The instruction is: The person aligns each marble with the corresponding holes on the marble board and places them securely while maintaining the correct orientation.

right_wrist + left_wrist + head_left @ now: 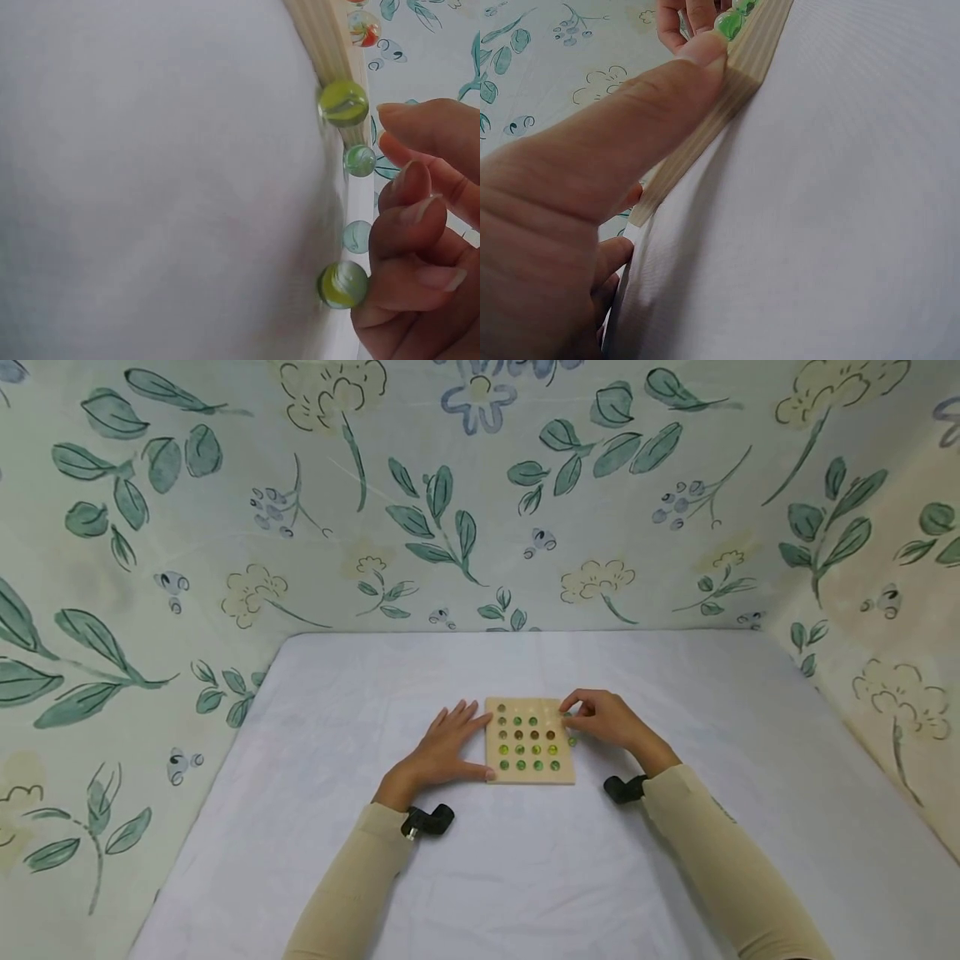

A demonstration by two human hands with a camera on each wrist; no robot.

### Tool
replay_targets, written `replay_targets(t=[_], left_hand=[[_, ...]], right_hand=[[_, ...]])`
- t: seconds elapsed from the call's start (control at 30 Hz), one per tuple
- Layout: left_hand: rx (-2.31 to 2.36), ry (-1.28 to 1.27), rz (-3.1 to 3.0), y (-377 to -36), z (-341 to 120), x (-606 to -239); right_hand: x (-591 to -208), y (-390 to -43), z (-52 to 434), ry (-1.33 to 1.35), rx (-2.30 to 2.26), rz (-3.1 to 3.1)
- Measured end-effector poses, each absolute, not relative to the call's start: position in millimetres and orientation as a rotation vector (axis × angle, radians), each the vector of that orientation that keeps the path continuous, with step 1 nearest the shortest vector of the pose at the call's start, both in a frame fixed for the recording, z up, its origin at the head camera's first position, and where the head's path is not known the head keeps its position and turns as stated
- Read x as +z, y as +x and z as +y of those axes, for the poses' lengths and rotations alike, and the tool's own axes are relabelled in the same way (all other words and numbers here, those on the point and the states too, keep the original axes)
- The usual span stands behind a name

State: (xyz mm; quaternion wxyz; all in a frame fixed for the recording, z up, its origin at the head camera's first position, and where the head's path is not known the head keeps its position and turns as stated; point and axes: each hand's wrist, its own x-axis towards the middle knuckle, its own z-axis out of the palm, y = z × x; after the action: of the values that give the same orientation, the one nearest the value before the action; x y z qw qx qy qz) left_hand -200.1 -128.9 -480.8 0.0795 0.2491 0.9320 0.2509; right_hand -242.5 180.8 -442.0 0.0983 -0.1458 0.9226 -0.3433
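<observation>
A square wooden board [531,774] lies on the table with several rows of glass marbles, green, brown and yellow, seated in it. My left hand [442,752] spreads along the board's left side. Its thumb [697,60] rests on the near corner, next to a green marble [729,25], while the index finger touches the left edge farther up. At the right edge is my right hand [603,717], thumb and index fingertips close together but apart, with a green marble [360,160] just past them. The other fingers curl inward.
Loose marbles lie right of the board: a yellow-green one [343,103] close to its edge, a pale clear one [357,237] and another yellow-green one [343,285] beside the curled fingers. White cloth [510,860] covers the table. A flower-printed curtain [510,560] stands behind.
</observation>
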Motion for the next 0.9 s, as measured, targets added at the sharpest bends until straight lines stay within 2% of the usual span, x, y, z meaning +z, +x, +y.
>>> replay_targets(t=[0.9], left_hand=[[0.749, 0.768, 2.790, -200.7, -128.0, -481.0]], right_hand=[[-444.4, -240.4, 187.0, -0.334, -0.937, 2.742]])
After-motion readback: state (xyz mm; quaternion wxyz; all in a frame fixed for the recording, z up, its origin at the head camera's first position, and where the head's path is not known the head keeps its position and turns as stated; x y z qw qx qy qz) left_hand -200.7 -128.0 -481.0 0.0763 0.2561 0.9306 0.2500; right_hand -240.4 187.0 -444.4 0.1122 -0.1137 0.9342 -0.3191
